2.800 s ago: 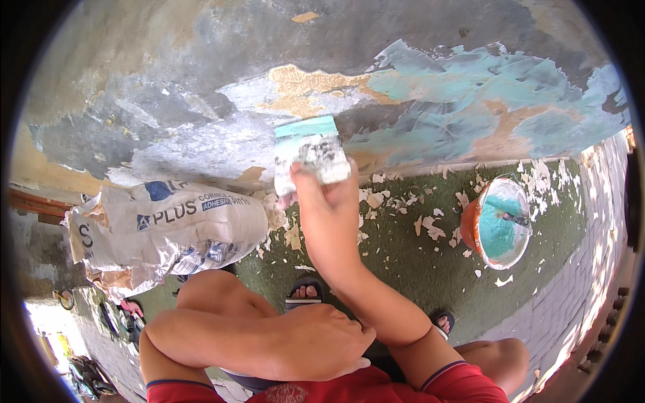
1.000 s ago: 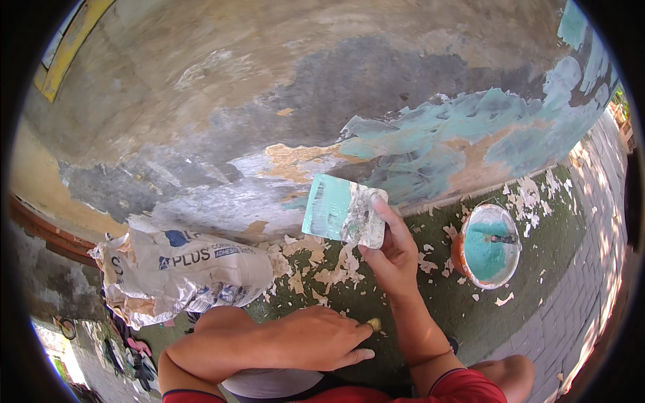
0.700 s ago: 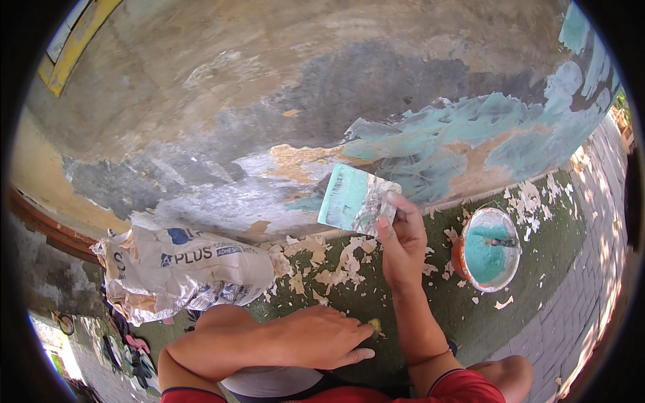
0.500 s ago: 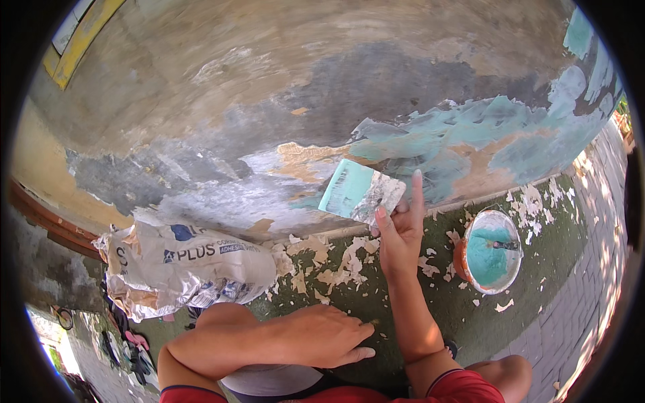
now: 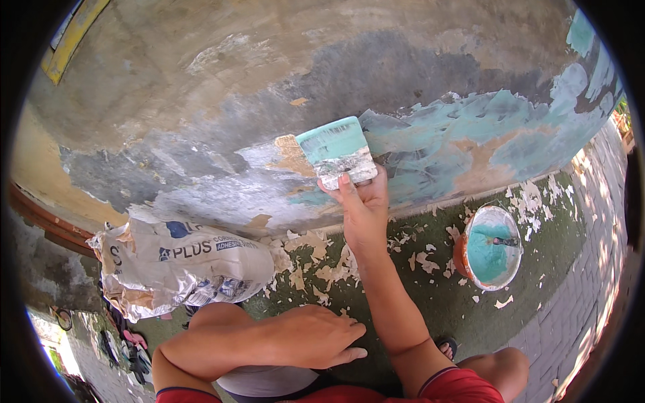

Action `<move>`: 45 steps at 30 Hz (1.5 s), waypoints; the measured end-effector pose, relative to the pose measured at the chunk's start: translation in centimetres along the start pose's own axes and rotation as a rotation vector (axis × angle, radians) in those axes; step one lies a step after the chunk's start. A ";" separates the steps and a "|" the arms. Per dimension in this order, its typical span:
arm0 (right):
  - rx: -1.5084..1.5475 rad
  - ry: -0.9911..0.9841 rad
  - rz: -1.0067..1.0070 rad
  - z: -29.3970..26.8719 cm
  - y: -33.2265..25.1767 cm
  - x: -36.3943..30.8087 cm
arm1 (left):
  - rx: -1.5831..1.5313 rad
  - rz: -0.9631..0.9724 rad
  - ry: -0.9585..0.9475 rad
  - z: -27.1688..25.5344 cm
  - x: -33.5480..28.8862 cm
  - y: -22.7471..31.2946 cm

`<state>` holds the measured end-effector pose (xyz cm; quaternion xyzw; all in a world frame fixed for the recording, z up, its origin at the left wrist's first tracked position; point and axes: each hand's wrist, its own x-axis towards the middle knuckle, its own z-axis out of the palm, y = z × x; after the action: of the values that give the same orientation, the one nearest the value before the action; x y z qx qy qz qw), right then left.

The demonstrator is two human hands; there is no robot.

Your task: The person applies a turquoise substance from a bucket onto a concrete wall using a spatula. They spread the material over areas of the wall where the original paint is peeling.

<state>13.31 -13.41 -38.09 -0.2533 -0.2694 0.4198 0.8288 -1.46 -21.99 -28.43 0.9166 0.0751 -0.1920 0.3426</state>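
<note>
The putty-smeared spreader (image 5: 338,149) was in front of the patchy wall (image 5: 222,101), contact unclear, gripped at its whitish end between the thumb and fingers of the right hand (image 5: 363,201). The left hand (image 5: 328,338) hung loosely bent near the knee; its hidden palm left any hold uncertain. An orange bucket (image 5: 461,256) stood to the right, a paper sack (image 5: 201,258) lay left.

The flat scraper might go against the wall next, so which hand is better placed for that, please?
Probably the right: the right hand grips the flat scraper in front of the wall, while the left hand hangs lower, farther back, with no tool visible in it.
</note>
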 end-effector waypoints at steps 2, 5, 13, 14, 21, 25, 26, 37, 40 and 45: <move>-0.028 0.059 0.021 0.3 0.1 0.0 | 0.001 -0.006 -0.002 0.0 -0.1 0.1; -0.048 0.102 0.044 0.7 0.2 0.4 | 0.001 0.004 0.038 0.3 -0.3 -0.2; -0.206 0.232 0.071 0.4 -0.1 0.7 | -0.031 -0.008 0.019 0.1 -0.5 -0.3; -0.209 0.249 0.077 0.0 0.1 0.5 | -0.035 -0.014 -0.013 -0.4 -0.3 -0.1; -0.245 0.229 0.088 -4.5 2.1 -2.3 | -0.029 0.032 0.080 0.1 -0.4 -0.2; -0.228 0.129 -0.069 -5.0 1.7 -2.8 | -0.032 0.003 0.058 -0.2 -0.3 0.4; -0.247 0.127 -0.065 -3.9 1.2 -2.3 | -0.036 0.010 0.067 0.3 -0.1 0.1; -0.206 0.252 0.085 -3.3 2.3 -0.4 | -0.064 -0.012 0.043 0.7 -0.1 -0.3; -0.284 0.198 0.029 -6.6 2.6 -1.8 | -0.051 0.003 0.015 -0.1 0.3 0.3; -0.455 0.092 -0.021 -4.0 0.5 -1.6 | -0.023 -0.008 -0.001 0.3 0.6 0.3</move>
<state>14.89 -15.30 -41.71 -0.4497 -0.3219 0.3275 0.7661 -0.92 -22.45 -28.67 0.9122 0.0808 -0.1930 0.3523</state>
